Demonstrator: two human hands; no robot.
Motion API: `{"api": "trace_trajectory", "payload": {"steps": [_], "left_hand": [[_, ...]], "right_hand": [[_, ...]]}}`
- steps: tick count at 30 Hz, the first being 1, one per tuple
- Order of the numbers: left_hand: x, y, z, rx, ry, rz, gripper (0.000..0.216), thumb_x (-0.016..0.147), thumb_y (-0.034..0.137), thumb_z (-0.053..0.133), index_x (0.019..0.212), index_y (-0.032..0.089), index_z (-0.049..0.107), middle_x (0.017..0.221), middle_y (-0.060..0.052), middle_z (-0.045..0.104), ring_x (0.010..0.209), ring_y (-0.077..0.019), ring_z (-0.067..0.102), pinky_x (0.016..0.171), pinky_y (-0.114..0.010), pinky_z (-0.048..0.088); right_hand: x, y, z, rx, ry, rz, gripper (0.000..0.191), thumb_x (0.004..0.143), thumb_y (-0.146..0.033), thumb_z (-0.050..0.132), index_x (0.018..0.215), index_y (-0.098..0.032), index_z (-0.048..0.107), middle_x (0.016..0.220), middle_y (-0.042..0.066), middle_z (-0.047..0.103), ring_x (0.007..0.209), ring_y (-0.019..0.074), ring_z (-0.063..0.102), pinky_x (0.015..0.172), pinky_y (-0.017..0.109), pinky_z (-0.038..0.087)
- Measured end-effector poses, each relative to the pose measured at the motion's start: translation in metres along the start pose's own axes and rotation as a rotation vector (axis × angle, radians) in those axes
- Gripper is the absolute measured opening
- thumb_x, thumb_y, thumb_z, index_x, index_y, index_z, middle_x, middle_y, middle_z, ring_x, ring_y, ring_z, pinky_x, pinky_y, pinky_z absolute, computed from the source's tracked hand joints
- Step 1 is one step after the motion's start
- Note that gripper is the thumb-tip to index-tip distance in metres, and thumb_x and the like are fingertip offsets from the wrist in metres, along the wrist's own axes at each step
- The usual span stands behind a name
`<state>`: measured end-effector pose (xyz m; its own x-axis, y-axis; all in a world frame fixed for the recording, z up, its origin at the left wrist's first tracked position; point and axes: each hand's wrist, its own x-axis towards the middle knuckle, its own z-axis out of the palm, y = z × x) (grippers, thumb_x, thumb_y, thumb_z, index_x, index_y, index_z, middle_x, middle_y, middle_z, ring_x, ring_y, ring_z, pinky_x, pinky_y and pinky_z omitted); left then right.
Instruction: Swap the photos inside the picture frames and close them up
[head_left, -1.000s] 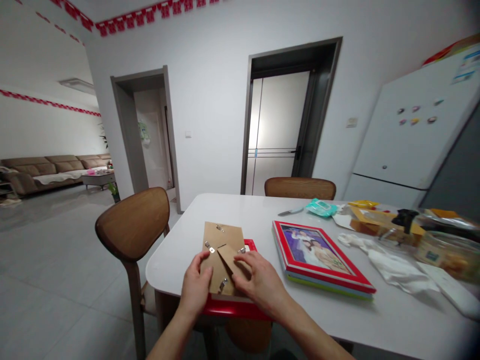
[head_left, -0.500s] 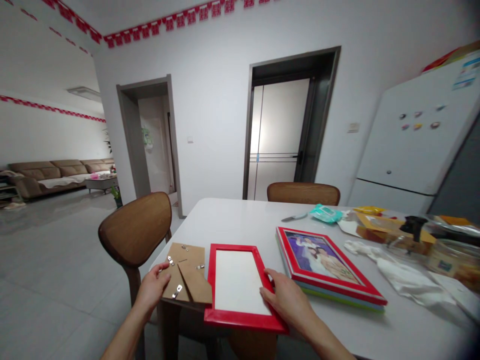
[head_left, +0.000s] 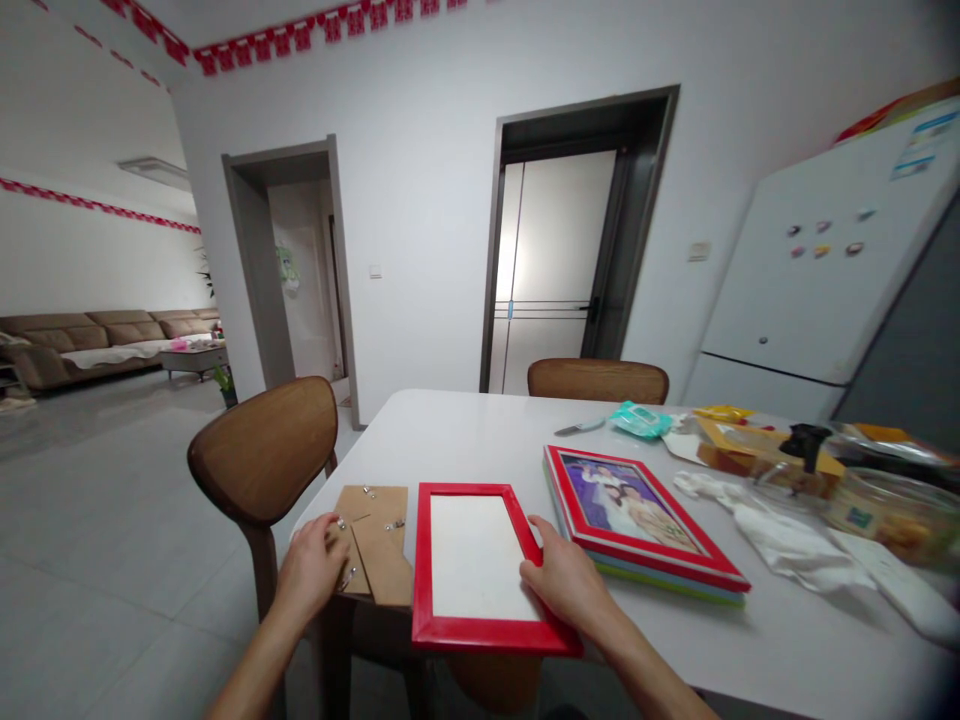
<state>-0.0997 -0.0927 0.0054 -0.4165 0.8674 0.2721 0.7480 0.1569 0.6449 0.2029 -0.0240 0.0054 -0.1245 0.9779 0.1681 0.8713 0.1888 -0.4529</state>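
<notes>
An empty red picture frame (head_left: 421,560) lies flat at the near edge of the white table (head_left: 480,430), its white inside showing. My right hand (head_left: 564,582) grips its right side, fingers curled over the rim. Left of the frame lies its brown backing board (head_left: 375,540) with metal clips and a folded stand. My left hand (head_left: 311,565) rests on the board's left edge, fingers curled on it. To the right sits a stack of frames (head_left: 637,520); the top one is red and holds a photo.
A wooden chair (head_left: 262,455) stands at the table's left corner, another chair (head_left: 596,380) at the far side. White cloth (head_left: 780,535), a wipes pack (head_left: 639,420), a knife (head_left: 577,428), jars and packages crowd the right. A white fridge (head_left: 825,290) stands behind.
A second ago both hands were on the backing board atop the frame. The board has come off to the left, and the frame now lies open side up in my right hand.
</notes>
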Motion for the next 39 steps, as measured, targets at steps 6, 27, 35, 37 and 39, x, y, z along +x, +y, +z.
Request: {"api": "trace_trajectory", "payload": {"steps": [6, 27, 35, 37, 39], "left_hand": [[-0.044, 0.078, 0.03, -0.235, -0.155, 0.228, 0.038, 0.068, 0.025, 0.051, 0.105, 0.019, 0.049, 0.109, -0.006, 0.052, 0.103, -0.0189, 0.046, 0.09, -0.031, 0.034], [-0.051, 0.085, 0.009, -0.4, 0.188, 0.068, 0.037, 0.07, 0.024, 0.046, 0.107, 0.019, 0.044, 0.079, 0.0, 0.056, 0.06, -0.0129, 0.055, 0.058, -0.024, 0.044], [-0.061, 0.04, 0.025, -0.224, 0.061, -0.069, 0.037, 0.067, 0.03, 0.046, 0.101, 0.016, 0.049, 0.068, 0.001, 0.057, 0.061, -0.0166, 0.056, 0.057, -0.025, 0.04], [-0.061, 0.039, 0.025, -0.16, 0.031, -0.053, 0.036, 0.067, 0.029, 0.045, 0.101, 0.016, 0.049, 0.07, 0.0, 0.057, 0.065, -0.017, 0.057, 0.059, -0.025, 0.04], [-0.061, 0.037, 0.023, -0.099, -0.015, -0.038, 0.036, 0.069, 0.028, 0.044, 0.102, 0.017, 0.048, 0.072, -0.001, 0.058, 0.068, -0.0172, 0.057, 0.061, -0.025, 0.04]], "right_hand": [[-0.006, -0.01, -0.018, 0.828, -0.259, 0.24, 0.063, 0.066, -0.02, 0.035, 0.127, -0.012, 0.019, 0.077, 0.006, 0.063, 0.059, 0.0159, 0.059, 0.055, 0.026, 0.043], [-0.008, 0.01, -0.021, 0.383, 0.004, 0.06, 0.054, 0.062, -0.03, 0.049, 0.111, -0.007, 0.049, 0.06, 0.001, 0.059, 0.057, 0.015, 0.055, 0.053, 0.023, 0.039], [-0.011, 0.02, -0.013, 0.007, 0.035, 0.011, 0.045, 0.068, -0.03, 0.042, 0.106, -0.01, 0.055, 0.088, 0.01, 0.064, 0.079, 0.021, 0.059, 0.072, 0.028, 0.04], [-0.013, 0.02, -0.013, -0.04, 0.038, 0.002, 0.044, 0.069, -0.031, 0.041, 0.106, -0.011, 0.055, 0.091, 0.011, 0.064, 0.082, 0.0219, 0.058, 0.074, 0.029, 0.04], [-0.014, 0.02, -0.012, -0.076, 0.047, -0.002, 0.042, 0.07, -0.033, 0.041, 0.103, -0.013, 0.057, 0.091, 0.011, 0.064, 0.083, 0.0224, 0.058, 0.073, 0.029, 0.04]]}}
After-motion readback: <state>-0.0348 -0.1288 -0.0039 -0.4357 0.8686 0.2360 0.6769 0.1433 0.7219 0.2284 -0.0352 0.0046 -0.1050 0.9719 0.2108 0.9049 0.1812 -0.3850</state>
